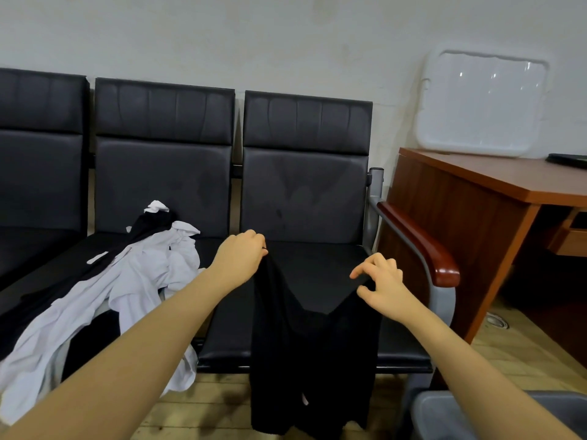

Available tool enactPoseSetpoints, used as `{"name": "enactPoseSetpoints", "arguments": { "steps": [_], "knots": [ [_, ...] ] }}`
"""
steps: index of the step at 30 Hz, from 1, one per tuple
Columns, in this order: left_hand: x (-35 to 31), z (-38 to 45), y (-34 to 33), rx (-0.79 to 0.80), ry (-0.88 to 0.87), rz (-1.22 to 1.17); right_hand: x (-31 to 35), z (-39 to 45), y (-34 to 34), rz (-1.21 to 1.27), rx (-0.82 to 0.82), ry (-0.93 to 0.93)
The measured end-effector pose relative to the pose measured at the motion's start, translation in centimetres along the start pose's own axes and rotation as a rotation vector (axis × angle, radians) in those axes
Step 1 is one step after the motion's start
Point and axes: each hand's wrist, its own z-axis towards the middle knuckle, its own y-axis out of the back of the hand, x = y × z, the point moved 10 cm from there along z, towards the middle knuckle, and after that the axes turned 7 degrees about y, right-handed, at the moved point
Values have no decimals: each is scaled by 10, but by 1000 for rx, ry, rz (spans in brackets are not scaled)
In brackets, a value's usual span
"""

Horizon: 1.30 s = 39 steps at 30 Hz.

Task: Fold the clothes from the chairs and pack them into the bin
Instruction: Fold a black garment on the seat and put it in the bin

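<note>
- Fingers of the left hand (239, 258) are curled tight, pinching the far left corner of a black garment (313, 350) at the back of the seat.
- Right hand (379, 282) hovers over the garment's right edge with fingers bent and spread; whether they touch the cloth, I cannot tell.
- One black garment lies on the rightmost chair (305, 173), its long axis running from the seat toward the viewer, its lower end hanging over the front edge toward the floor.
- Three black chairs stand in a row; a pile of white and black clothes (133, 281) sits on the middle one.
- One grey bin (444, 414) stands at lower right, beside a wooden table (495, 179).
</note>
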Motion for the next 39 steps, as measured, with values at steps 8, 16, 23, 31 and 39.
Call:
{"name": "enactPoseSetpoints", "arguments": {
  "steps": [8,16,23,31,39],
  "knots": [
    [56,-20,-26,-5,289,-483,-24,-21,1,-313,92,-9],
    [59,-38,-40,76,192,-396,-44,-37,15,-260,-59,-112],
    [78,-50,-21,-295,240,-344,-62,-46,31,-59,-277,-298],
    [73,-50,-14,-378,281,-308,-56,-41,33,-75,-348,-257],
    [67,-56,-14,-306,314,-644,-41,-52,32,380,-436,-231]
  ]
}}
